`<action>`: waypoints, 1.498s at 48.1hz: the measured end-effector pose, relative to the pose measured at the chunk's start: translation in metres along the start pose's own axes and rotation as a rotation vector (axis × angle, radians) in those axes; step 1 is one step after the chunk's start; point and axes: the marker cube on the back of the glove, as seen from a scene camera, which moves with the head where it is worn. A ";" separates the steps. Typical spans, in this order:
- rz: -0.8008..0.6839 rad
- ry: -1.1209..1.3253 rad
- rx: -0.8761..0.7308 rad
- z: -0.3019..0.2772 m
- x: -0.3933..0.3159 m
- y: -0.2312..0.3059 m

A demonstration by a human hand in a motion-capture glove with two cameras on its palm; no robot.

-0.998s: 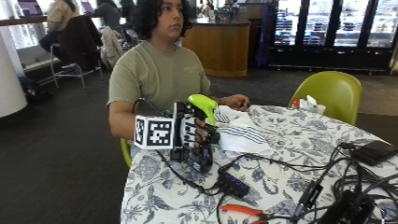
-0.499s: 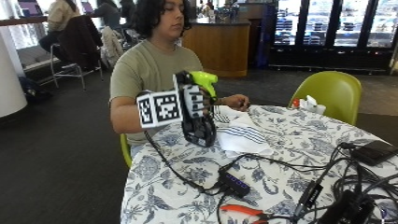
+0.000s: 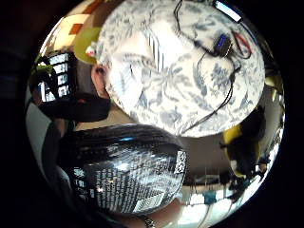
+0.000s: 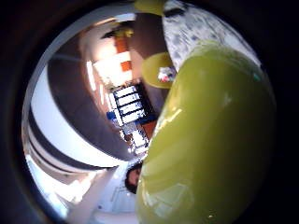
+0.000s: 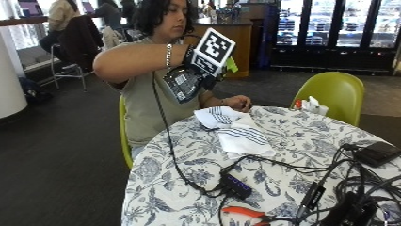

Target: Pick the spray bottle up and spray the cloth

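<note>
In the outside view my gloved right hand [image 5: 191, 77] is raised to chest height, over the table's near edge, and grips the spray bottle. Only a lime green bit of the bottle [image 5: 232, 65] shows behind the hand. The little finger side palm view shows the bottle's dark labelled body [image 3: 128, 175] close to the palm. Its lime green top [image 4: 210, 140] fills the thumb side palm view. The white cloth [image 5: 235, 129] with dark stripes lies crumpled on the floral tablecloth [image 5: 188, 160] below and to the right of the bottle. The cloth [image 3: 142, 57] also shows far below the palm. The bare left hand [image 5: 238, 102] rests at the cloth's far edge.
Black cables cross the table to a small hub [image 5: 236, 186], with orange-handled pliers [image 5: 247, 213] near the front edge. A black device [image 5: 376, 153] lies at the right. A lime green chair [image 5: 332, 94] stands behind the table, with a small white and red object [image 5: 310, 104] near it.
The right hand has lifted the spray bottle from just above the table up to chest height and tilted it. The cloth and the bare hand stay where they were.
</note>
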 end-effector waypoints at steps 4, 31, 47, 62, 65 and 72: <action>0.108 0.039 -0.095 0.015 0.000 -0.017; 0.688 0.224 -0.528 0.119 0.104 -0.091; 0.525 0.150 -0.422 0.085 0.049 -0.095; -0.040 0.039 -0.135 0.051 -0.095 -0.132; -0.149 0.023 -0.068 0.051 -0.116 -0.146; -0.373 -0.063 0.072 0.059 -0.145 -0.184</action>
